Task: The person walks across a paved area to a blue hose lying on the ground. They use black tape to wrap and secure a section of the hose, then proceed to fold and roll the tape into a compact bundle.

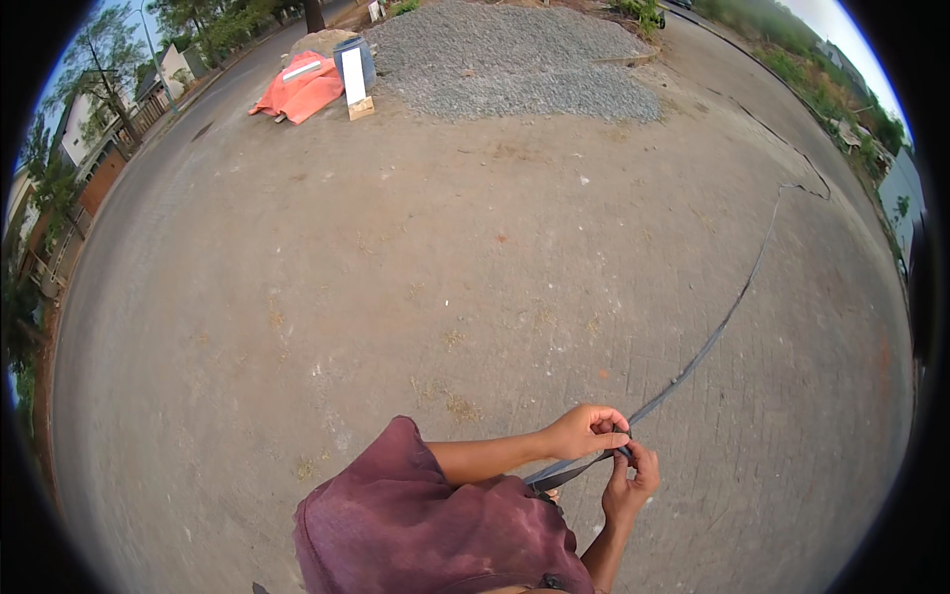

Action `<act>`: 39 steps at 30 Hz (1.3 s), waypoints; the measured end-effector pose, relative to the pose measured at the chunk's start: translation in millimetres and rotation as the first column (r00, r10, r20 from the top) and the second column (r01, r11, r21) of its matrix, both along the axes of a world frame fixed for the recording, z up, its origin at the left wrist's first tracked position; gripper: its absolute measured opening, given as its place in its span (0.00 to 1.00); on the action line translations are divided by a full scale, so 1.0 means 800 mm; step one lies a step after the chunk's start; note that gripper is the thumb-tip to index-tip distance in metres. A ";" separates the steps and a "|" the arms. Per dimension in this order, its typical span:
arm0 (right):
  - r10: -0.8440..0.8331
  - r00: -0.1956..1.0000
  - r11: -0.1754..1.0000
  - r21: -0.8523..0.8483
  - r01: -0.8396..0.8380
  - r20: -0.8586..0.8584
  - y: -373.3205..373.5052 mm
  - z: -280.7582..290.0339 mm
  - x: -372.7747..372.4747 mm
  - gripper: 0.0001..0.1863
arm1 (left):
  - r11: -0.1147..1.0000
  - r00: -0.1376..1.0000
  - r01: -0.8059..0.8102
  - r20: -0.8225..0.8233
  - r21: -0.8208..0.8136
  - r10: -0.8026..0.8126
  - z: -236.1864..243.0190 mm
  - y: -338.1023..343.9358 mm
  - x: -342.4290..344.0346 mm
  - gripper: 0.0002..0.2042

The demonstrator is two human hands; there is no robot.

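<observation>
the person stands on paved ground (346, 267), both bare hands brought close together in front of the body, low and right of the middle of the view. the left hand (584, 433) reaches across from the left, its thumb and forefinger pinching a thin dark band (571, 478). the right hand (636, 480), raised from below, pinches the band just beneath with thumb and fingertips. whether the fingertips of the two hands touch each other cannot be told at this size.

the dark band sags from the pinch toward the maroon shirt (445, 515). a long grey strip (711, 342) passes just behind the hands and curves away over the ground to the upper right, where it bends sharply and runs on as a darker line. whether band and strip are one piece is unclear.

at the far side lies a broad heap of grey gravel (505, 59). left of it stands a blue barrel (367, 65) with an upright white board (353, 75) in front, and beside that an orange-red tarp (295, 96) with a pale flat bar (302, 70) lying on top. trees (198, 20) and buildings line the left rim.
</observation>
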State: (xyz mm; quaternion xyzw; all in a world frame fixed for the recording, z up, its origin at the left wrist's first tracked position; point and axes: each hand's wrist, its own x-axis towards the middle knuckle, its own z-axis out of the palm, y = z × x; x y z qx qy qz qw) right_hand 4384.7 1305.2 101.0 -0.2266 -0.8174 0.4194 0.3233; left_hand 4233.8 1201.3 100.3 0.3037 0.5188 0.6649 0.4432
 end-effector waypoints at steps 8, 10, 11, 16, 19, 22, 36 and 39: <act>0.005 0.991 0.911 -0.408 -0.061 -0.137 0.013 -0.016 0.001 0.11 | 0.999 0.927 -0.020 -0.376 -0.038 0.005 -0.025 -0.008 0.007 0.12; -0.013 0.992 0.883 -0.467 -0.048 -0.125 0.002 -0.003 -0.005 0.16 | 0.995 0.994 0.044 -0.095 -0.094 -0.053 -0.023 -0.005 0.006 0.11; 0.015 0.995 0.896 -0.440 -0.058 -0.102 -0.005 0.006 -0.007 0.29 | 0.998 0.998 -0.004 -0.062 -0.063 0.000 -0.024 -0.002 0.007 0.10; 0.090 0.988 0.780 -0.609 -0.147 -0.124 -0.010 0.011 0.008 0.45 | 0.984 0.992 -0.048 0.109 -0.173 0.067 0.002 0.019 -0.010 0.15; 0.160 0.976 0.855 -0.472 -0.212 -0.148 -0.008 0.016 0.005 0.38 | 0.982 0.943 -0.084 0.306 -0.170 0.134 0.007 0.025 -0.014 0.21; 0.192 0.981 0.970 -0.156 -0.188 0.016 -0.005 0.042 -0.002 0.27 | 0.977 0.895 -0.108 0.411 -0.185 0.176 0.011 0.018 -0.014 0.22; -0.084 0.993 0.860 -0.509 0.034 -0.077 0.055 0.040 0.024 0.18 | 0.967 0.963 0.253 -0.090 -0.012 -0.253 -0.013 0.038 0.026 0.15; -0.097 0.984 0.880 -0.475 0.014 -0.150 0.058 0.044 0.028 0.39 | 0.989 0.984 0.139 0.116 -0.046 -0.133 -0.004 0.054 0.035 0.13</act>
